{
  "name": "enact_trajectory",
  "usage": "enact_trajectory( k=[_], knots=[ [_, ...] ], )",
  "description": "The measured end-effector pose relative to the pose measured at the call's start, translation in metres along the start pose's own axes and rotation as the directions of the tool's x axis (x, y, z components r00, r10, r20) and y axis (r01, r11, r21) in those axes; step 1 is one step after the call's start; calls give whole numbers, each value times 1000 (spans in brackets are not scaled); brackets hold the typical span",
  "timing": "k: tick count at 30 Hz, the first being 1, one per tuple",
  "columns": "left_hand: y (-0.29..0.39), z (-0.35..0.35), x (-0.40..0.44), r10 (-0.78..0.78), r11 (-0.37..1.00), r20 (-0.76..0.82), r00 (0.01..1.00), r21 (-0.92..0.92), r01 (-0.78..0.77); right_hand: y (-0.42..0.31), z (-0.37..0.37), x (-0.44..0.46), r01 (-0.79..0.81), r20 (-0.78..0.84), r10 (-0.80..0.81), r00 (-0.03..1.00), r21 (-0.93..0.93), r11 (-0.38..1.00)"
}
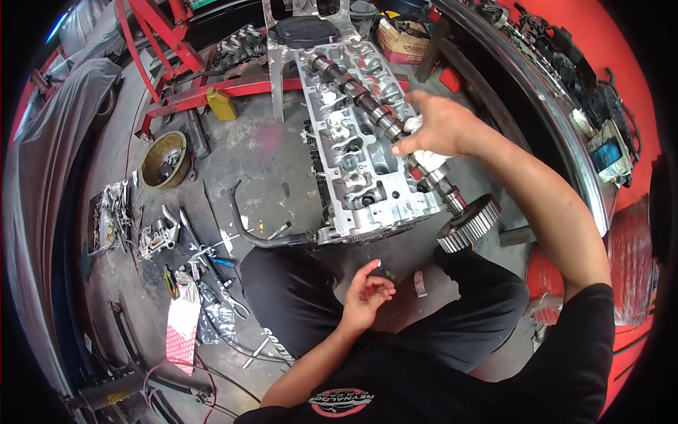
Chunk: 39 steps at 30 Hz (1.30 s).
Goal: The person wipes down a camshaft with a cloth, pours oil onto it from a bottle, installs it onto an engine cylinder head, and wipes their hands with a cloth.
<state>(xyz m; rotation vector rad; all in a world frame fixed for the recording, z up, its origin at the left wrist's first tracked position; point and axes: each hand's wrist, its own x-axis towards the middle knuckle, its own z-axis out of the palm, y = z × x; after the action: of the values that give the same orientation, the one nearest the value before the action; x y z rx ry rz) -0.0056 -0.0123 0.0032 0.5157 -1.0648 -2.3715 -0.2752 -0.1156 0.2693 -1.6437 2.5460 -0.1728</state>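
A long camshaft (pixel 361 95) lies slantwise over the silver cylinder head (pixel 342 205). Its toothed gear (pixel 470 223) hangs past the near right corner. My right hand (pixel 441 126) is at the camshaft's middle, thumb and forefinger spread around a white cloth (pixel 432 160) that touches the shaft; part of the cloth is hidden beneath the palm. Above my lap, my left hand (pixel 369 295) has loosely curled fingers and a raised forefinger with something white on its tip. Nothing else shows in it.
A chair (pixel 277 85) with a black bag stands behind the cylinder head. On the floor to the left are a metal basin (pixel 166 161), a yellow bottle (pixel 222 104), pliers (pixel 171 281) and scattered tools. A black hose (pixel 268 242) reaches the head's near left corner. A chrome bumper (pixel 544 92) runs along the right.
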Motion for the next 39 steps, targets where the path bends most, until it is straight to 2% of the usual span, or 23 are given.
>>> enact_trajectory(
  k=[2,4,6,8,10,12,14,17,21,23,24,26,28,30,32,34,35,36,38,39],
  knots=[
    [1,0,-7,-23,999,-43,999,21,24,-5,8,17,-111,256,99,962,35,993],
    [4,1,-7,-44,999,-33,998,28,45,-25,-7,20,-335,468,256,846,92,938],
    [6,2,-4,9,999,-9,1000,53,-9,-20,-2,22,-373,492,278,825,106,922],
    [8,4,-4,-19,998,19,1000,52,18,-1,11,25,-189,397,77,915,250,950],
    [9,4,-4,8,999,-5,1000,53,-7,-8,5,19,-251,389,146,910,234,939],
    [9,0,-8,-1,998,-16,1000,56,2,-8,8,23,-176,359,100,928,185,967],
    [9,-4,-8,25,993,-14,1000,120,-23,-7,10,20,-212,368,123,922,214,953],
    [14,1,-7,12,992,-40,999,126,-7,-8,8,16,-177,344,83,935,251,952],
    [19,7,-9,22,982,-75,997,190,-8,0,2,2,-118,201,50,978,347,930],
    [17,11,-8,57,944,-28,998,327,-44,5,-17,-14,-102,157,40,987,410,907],
    [14,12,-9,49,943,-28,998,330,-37,6,-26,-26,-93,134,39,990,433,897],
    [9,10,-4,105,897,45,993,428,-114,20,-34,-47,-82,51,66,997,438,895],
    [11,12,-2,111,874,63,992,468,-127,28,-44,-79,-92,-10,117,993,561,822],
    [13,20,-2,109,854,81,991,502,-135,53,-37,-107,30,-164,93,982,622,783],
    [19,29,1,182,838,99,978,505,-207,58,-29,-141,22,-222,198,955,716,698],
    [32,43,4,177,816,122,977,537,-215,73,-6,-168,76,-324,244,914,727,682],
    [39,52,6,174,797,149,973,559,-228,75,4,-181,22,-299,329,896,768,640],
    [47,62,9,169,792,141,975,570,-220,79,18,-190,41,-311,368,876,809,586],
    [61,78,17,199,680,165,966,686,-257,95,43,-203,41,-318,404,858,825,563],
    [62,82,21,231,673,171,958,683,-285,98,51,-208,39,-268,444,855,887,459]
  ],
)
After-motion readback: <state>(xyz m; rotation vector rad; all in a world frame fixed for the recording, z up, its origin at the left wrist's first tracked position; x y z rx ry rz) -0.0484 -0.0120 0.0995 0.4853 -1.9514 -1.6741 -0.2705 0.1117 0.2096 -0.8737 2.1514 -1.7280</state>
